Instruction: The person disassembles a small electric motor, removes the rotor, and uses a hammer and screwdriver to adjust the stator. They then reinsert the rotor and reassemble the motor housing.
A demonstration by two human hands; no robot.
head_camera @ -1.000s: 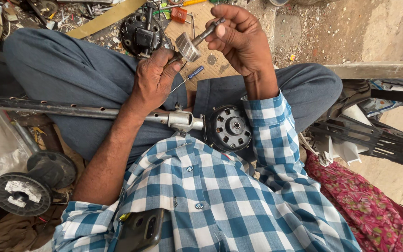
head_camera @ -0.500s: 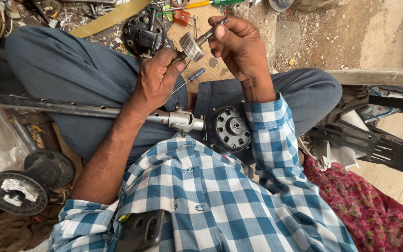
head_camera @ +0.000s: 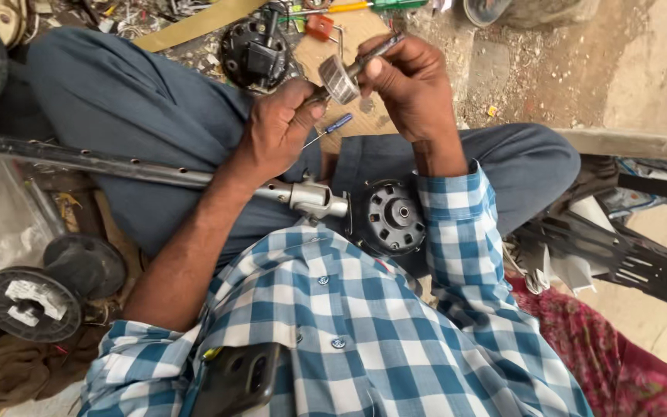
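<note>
While my left hand (head_camera: 275,131) pinches the lower end of the rotor shaft, my right hand (head_camera: 411,85) grips its upper end, so the small ribbed rotor (head_camera: 339,79) sits between them above my lap. It is out of the black motor housing (head_camera: 395,218) (resting against my shirt), so refitting seems left. No container shows contents clearly.

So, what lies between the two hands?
In the head view, a small round metal part on a thin shaft sits between the left hand and the right hand; both grip it.
</note>
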